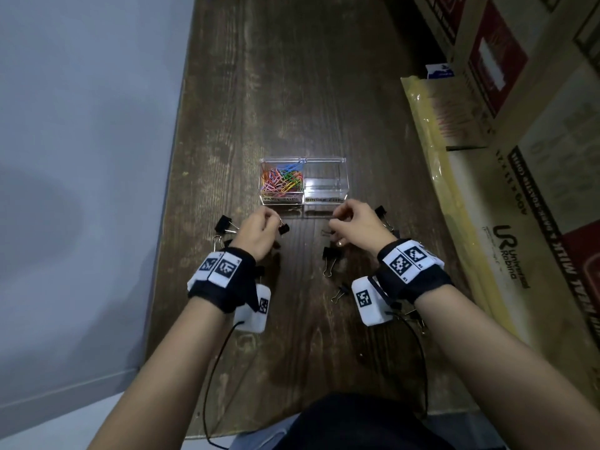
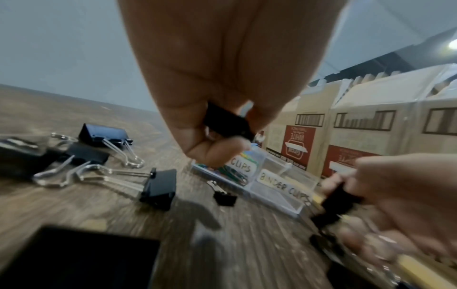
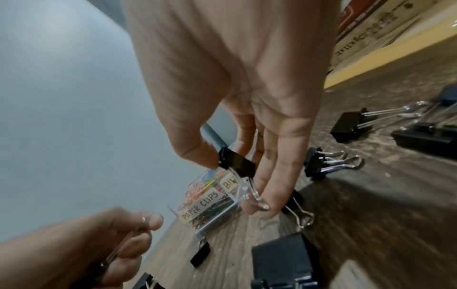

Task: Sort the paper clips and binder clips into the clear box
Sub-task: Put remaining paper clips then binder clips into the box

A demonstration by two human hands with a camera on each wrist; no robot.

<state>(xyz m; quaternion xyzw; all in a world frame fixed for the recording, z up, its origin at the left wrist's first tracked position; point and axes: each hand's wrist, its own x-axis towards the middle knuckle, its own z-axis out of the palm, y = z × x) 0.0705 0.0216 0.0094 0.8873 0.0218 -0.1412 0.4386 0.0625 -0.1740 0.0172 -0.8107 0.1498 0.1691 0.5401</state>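
Holding one binder clip (image 3: 237, 163) each: left hand (image 1: 259, 229), right hand (image 1: 358, 224).

On the dark wooden worktop (image 1: 292, 92) stands a clear plastic two-compartment box (image 1: 303, 180), coloured paper clips (image 1: 281, 180) filling its left compartment. Just before it, the left hand (image 1: 258, 230) pinches a small black binder clip (image 1: 283, 228); the right hand (image 1: 355, 225) is curled, its hold unclear.

Bare forearms, no sleeves. Black fabric strap on left wrist (image 1: 224, 280) and on right wrist (image 1: 410, 271), each carrying white tiles with black square-code markers. White camera box with a marker hangs under each: left box (image 1: 255, 308), right box (image 1: 370, 300). Thin black cable (image 1: 211, 378) trails from each. Dark clothing (image 1: 357, 423) at bottom.
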